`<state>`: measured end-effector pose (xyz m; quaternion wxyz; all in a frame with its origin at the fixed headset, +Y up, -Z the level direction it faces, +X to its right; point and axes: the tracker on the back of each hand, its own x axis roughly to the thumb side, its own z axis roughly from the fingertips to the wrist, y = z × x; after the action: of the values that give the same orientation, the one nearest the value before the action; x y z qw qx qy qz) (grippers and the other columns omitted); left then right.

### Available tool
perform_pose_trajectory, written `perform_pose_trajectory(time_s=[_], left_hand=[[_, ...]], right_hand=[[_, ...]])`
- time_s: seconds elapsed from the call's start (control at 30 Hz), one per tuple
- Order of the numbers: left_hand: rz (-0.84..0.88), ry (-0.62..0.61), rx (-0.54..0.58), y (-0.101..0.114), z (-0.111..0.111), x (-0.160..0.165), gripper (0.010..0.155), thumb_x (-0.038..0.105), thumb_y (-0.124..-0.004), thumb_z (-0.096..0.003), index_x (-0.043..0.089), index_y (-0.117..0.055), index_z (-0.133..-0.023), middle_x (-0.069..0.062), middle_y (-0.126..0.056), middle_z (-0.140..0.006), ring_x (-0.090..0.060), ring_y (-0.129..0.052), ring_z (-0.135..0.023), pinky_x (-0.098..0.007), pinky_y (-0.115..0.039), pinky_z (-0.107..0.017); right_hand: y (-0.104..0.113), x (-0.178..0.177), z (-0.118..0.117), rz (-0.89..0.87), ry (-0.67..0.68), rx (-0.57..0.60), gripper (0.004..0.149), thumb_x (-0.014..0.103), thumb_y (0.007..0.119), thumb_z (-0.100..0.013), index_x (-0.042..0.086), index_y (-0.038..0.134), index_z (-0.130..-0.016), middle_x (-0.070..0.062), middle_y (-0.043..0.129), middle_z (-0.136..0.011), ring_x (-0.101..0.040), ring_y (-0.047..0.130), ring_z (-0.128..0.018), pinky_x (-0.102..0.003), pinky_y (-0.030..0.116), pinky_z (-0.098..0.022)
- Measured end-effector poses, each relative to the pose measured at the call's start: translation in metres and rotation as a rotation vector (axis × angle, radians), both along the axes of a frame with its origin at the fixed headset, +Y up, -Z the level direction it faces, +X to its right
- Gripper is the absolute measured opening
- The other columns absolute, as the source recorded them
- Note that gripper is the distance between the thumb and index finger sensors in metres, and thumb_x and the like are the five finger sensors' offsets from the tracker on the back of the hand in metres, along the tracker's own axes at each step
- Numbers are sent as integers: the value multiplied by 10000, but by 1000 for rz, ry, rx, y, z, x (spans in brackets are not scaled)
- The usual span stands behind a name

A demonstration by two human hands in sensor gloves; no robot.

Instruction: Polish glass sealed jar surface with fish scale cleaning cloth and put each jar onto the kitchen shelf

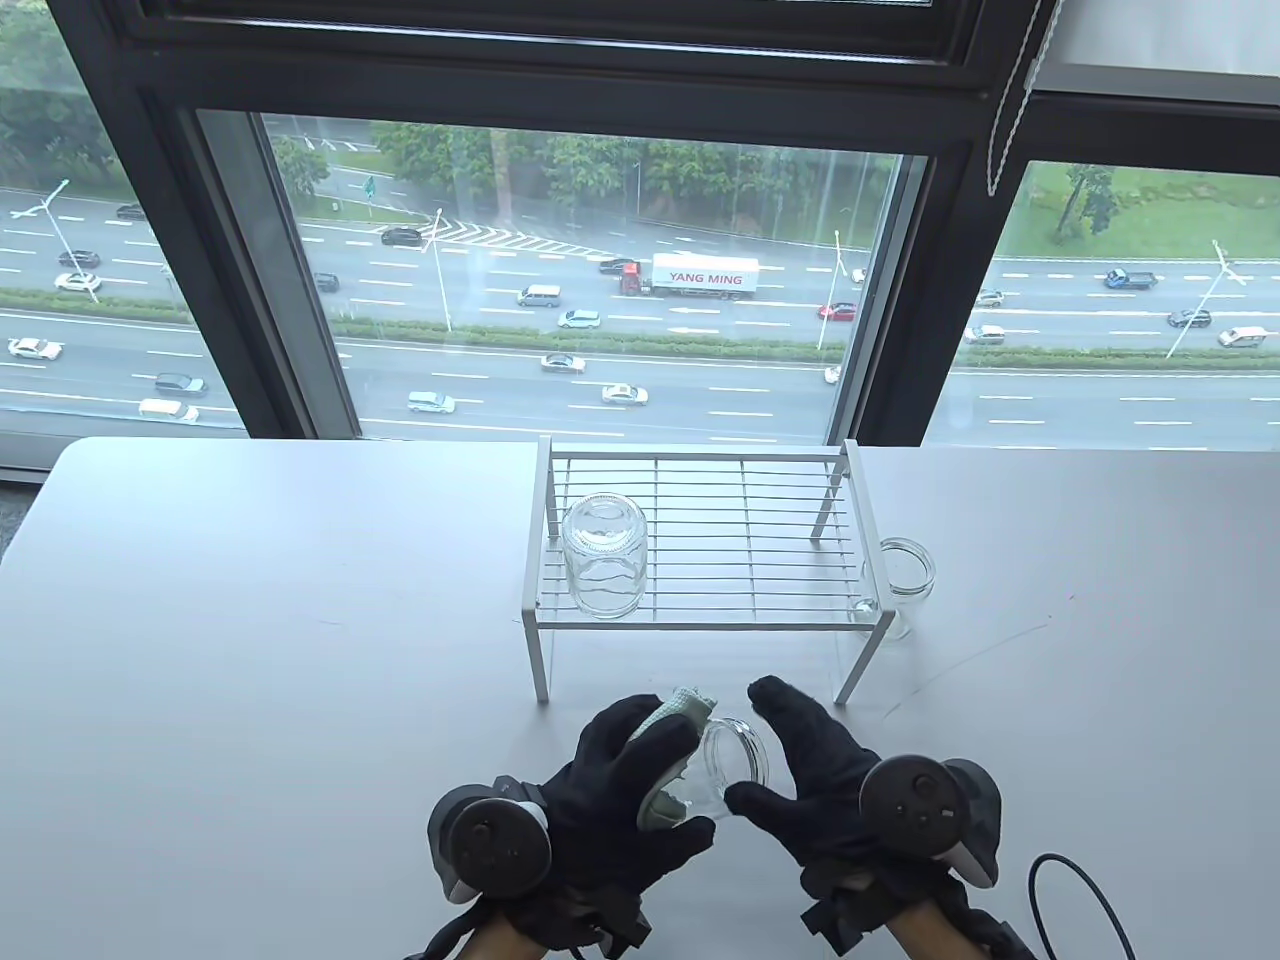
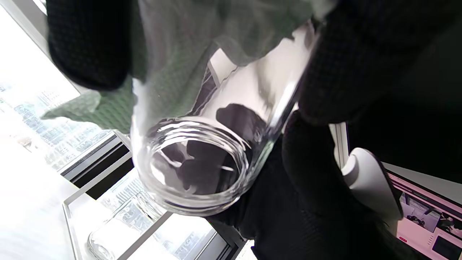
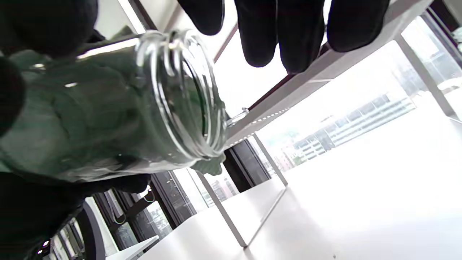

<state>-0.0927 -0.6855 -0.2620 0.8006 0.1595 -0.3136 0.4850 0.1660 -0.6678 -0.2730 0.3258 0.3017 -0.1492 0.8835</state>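
1. While the left hand (image 1: 610, 790) curls round a jar (image 1: 728, 765) with the green cloth (image 1: 668, 745) wrapped between glove and glass, the jar lies tilted on its side above the table (image 1: 250, 620), its open mouth toward the right hand (image 1: 810, 765).
2. That right hand hovers just beside the mouth, fingers straight and spread, grasping nothing.
3. Beyond the hands stands the white wire shelf (image 1: 700, 530).
4. A second jar (image 1: 602, 556) sits upside down on the shelf's left part.
5. A third jar (image 1: 900, 580) stands upright on the table, just right of the shelf.
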Motion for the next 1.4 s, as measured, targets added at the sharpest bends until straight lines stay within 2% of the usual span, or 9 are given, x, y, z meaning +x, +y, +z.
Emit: perform_pose_trajectory(time_s=[0.13,0.2,0.33,0.43,0.5,0.67,0.93,1.23,1.4], left_hand=[[64,15,-111,-6,-3,-3,829,555,-991,-404,345,-555,-1078,-271,-570,-1095,-559,-764,-848,-526,-902,-451],[147,4,-179,-8,-4,-3,831,551,-988,-409,329,-552,-1080,-281,-565,-1091,-565,-761,-842,-531,-900,-444],[267,-62,-307,-16,-6,-2,837,561,-976,-415,321,-534,-1084,-285,-555,-1091,-562,-758,-841,-523,-903,-445],[295,-131,-326,-20,-7,2,836,573,-968,-421,315,-532,-1085,-288,-556,-1084,-560,-756,-835,-513,-907,-429],[251,-110,-264,-17,-7,3,839,595,-948,-428,324,-514,-1094,-282,-554,-1088,-547,-758,-838,-497,-903,-428],[184,-55,-112,-11,0,5,733,630,-817,-484,381,-514,-1104,-252,-494,-1150,-551,-691,-916,-575,-809,-549],[111,-82,97,4,7,5,544,487,-764,-520,441,-647,-1049,-99,-559,-1221,-557,-573,-1039,-638,-703,-637],[206,-95,46,5,2,-3,611,486,-752,-524,348,-580,-1094,-134,-672,-1156,-523,-663,-1010,-568,-752,-637],[210,-107,8,3,-1,-4,686,554,-748,-514,262,-550,-1102,-166,-677,-1137,-521,-713,-971,-540,-778,-625]], right_hand=[[11,-14,20,-15,49,234,696,487,903,-363,280,679,-988,-128,708,-1060,-384,783,-917,-588,642,-682],[11,-22,24,132,77,257,738,497,931,-342,273,673,-997,-130,697,-1070,-391,758,-936,-596,634,-687],[-1,-41,35,369,-30,390,1048,608,934,-285,254,382,-1103,-158,475,-1162,-451,598,-1011,-642,551,-712],[2,-50,44,498,-162,581,1041,617,922,-309,204,384,-1099,-147,578,-1103,-401,732,-928,-604,619,-687],[2,-52,46,517,-162,574,1034,618,910,-326,170,385,-1095,-180,584,-1083,-416,758,-898,-608,633,-674],[2,-43,36,346,-134,351,1042,668,897,-322,122,438,-1083,-195,671,-1028,-410,854,-815,-595,699,-628],[-10,-22,9,-145,51,-265,1037,656,919,-317,93,483,-1071,-220,741,-978,-422,914,-756,-609,745,-589],[-38,-18,-8,-581,283,-819,1006,675,879,-353,85,490,-1069,-226,760,-962,-412,923,-734,-604,747,-578],[-47,-21,-12,-626,402,-881,993,695,845,-368,79,504,-1068,-213,781,-958,-397,940,-713,-587,755,-569]])
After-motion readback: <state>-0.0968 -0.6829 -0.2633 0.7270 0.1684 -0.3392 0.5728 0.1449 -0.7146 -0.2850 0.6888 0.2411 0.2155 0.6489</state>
